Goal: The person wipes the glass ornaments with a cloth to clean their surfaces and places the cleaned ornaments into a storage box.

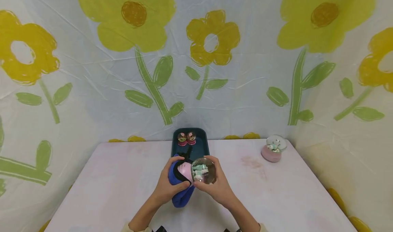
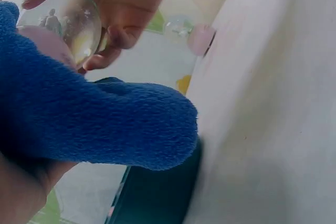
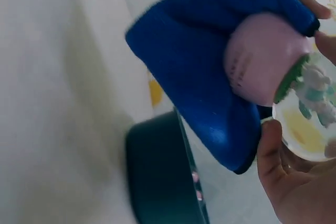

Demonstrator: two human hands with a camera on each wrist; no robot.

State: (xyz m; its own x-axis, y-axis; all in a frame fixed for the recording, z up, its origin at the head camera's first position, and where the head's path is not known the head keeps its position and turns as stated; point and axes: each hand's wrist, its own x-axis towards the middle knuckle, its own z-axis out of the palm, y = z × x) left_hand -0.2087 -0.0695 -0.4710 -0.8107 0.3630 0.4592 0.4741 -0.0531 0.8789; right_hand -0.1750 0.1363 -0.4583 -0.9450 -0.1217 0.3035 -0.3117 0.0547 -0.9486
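A snow globe point(image 1: 204, 171) with a pink base and a small figure inside is held sideways above the table between both hands. My left hand point(image 1: 168, 183) grips its pink base through a blue cloth point(image 1: 181, 197) with a dark edge. Curled round the clear glass ball is my right hand point(image 1: 218, 186), thumb in front and fingers behind. In the right wrist view the cloth point(image 3: 194, 72) wraps the back of the pink base point(image 3: 265, 59), and printed marks show on the base. The cloth covers part of the left hand's fingers in the left wrist view.
A dark green tray point(image 1: 202, 133) stands behind the hands, holding two small snow globes point(image 1: 186, 139) and a black object point(image 1: 186, 153) I cannot make out. Another pink-based snow globe point(image 1: 273, 149) stands at the table's back right. A flower-patterned sheet point(image 1: 245, 88) hangs behind the table point(image 1: 122, 177).
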